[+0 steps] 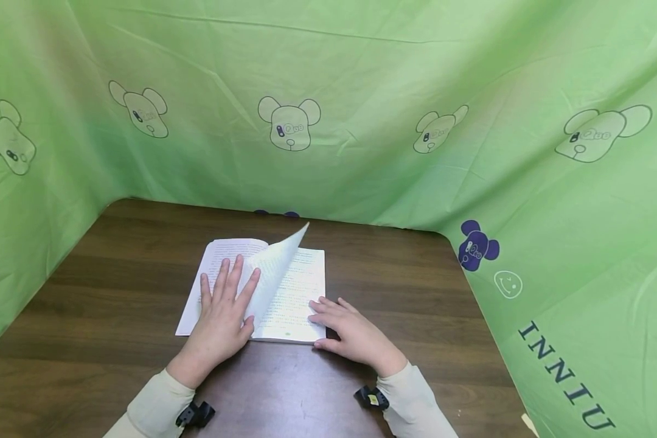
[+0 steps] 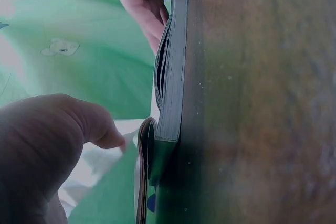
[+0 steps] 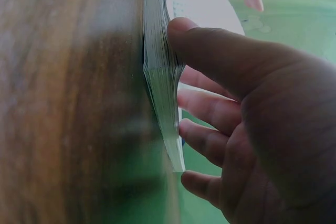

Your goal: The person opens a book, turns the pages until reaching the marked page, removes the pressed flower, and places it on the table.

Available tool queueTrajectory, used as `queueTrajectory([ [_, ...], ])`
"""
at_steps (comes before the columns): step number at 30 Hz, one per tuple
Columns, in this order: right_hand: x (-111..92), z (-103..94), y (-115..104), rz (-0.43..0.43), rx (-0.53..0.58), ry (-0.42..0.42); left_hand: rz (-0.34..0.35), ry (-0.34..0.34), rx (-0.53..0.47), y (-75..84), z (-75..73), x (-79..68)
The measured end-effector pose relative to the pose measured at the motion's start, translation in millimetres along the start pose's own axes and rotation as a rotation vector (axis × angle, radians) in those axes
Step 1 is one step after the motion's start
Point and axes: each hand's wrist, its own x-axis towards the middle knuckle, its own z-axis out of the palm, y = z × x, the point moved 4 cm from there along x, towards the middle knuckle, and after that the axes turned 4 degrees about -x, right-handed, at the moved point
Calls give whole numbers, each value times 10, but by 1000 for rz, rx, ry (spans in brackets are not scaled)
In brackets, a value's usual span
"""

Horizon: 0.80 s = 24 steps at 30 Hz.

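Observation:
An open book point(image 1: 303, 298) lies on the brown wooden table, printed text on both sides. One page point(image 1: 279, 261) stands up near the spine, its top corner pointing up and right. My left hand point(image 1: 224, 319) is spread over the left side against that lifted page, fingers straight. At the lower right edge of the book is my right hand point(image 1: 356, 333), its fingertips on the right page. In the right wrist view, the right thumb point(image 3: 210, 45) touches the page edges near the corner. The left thumb point(image 2: 100, 127) is apart from the page block in the left wrist view.
The wooden table point(image 1: 405, 280) extends around the book on all sides. Green cloth point(image 1: 361, 73) with bear-head prints hangs behind and along both sides. A small black device point(image 1: 372, 398) is strapped at each wrist, over pale sleeves point(image 1: 416, 401).

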Motion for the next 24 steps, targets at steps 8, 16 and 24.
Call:
queueTrajectory([
  [8,1,-18,0,-21,-13,19,1,-142,11,-1,52,2],
  [16,4,-41,-28,-76,-86,38,-50,-230,-22,-2,111,-28],
  [24,4,-49,-48,-100,-133,35,-135,-304,-49,-7,141,-59],
])
